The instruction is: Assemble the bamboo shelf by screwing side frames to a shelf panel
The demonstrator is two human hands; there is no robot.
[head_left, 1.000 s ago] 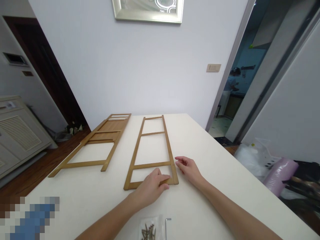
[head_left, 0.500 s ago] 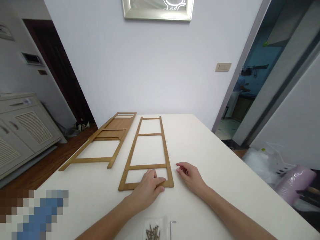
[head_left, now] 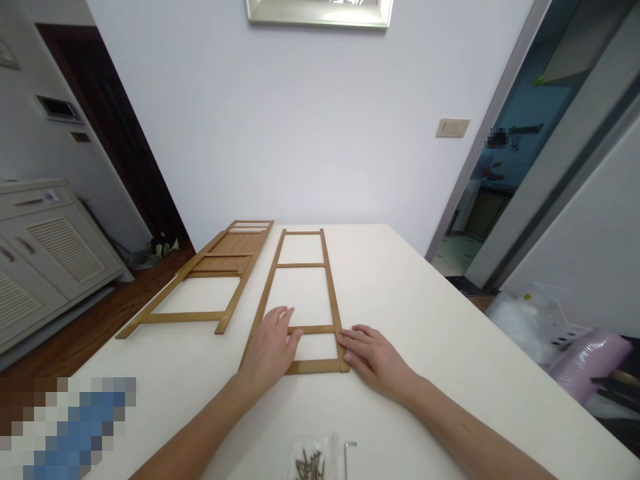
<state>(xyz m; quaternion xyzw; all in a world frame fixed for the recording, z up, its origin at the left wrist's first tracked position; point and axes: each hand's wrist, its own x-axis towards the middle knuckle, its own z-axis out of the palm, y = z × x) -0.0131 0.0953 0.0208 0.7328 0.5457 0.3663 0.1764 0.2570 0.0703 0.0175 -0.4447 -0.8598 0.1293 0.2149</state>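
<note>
A ladder-like wooden frame (head_left: pixel 331 293) lies flat on the white table, with several crossbars between two long rails. My left hand (head_left: pixel 270 343) is over its near left corner, fingers stretched forward and a little apart, hiding part of the left rail. At the near right corner, my right hand (head_left: pixel 373 353) rests with extended fingertips touching the right rail. Neither hand is closed around the wood. Close to the table's front edge are a clear bag of screws (head_left: pixel 311 463) and an L-shaped hex key (head_left: pixel 349 453).
Left of the frame lies a second wooden frame (head_left: pixel 180 317) with brown panels (head_left: pixel 235 244) on it. The white table (head_left: pixel 400 300) meets the wall at its far edge. Plastic-wrapped items (head_left: pixel 590 367) are on the right, and a person (head_left: pixel 487 167) is in the far doorway.
My left hand has moved from the near crossbar leftward and forward to the left rail. My right hand has come left, from beside the frame onto its right rail, its fingers straightening.
</note>
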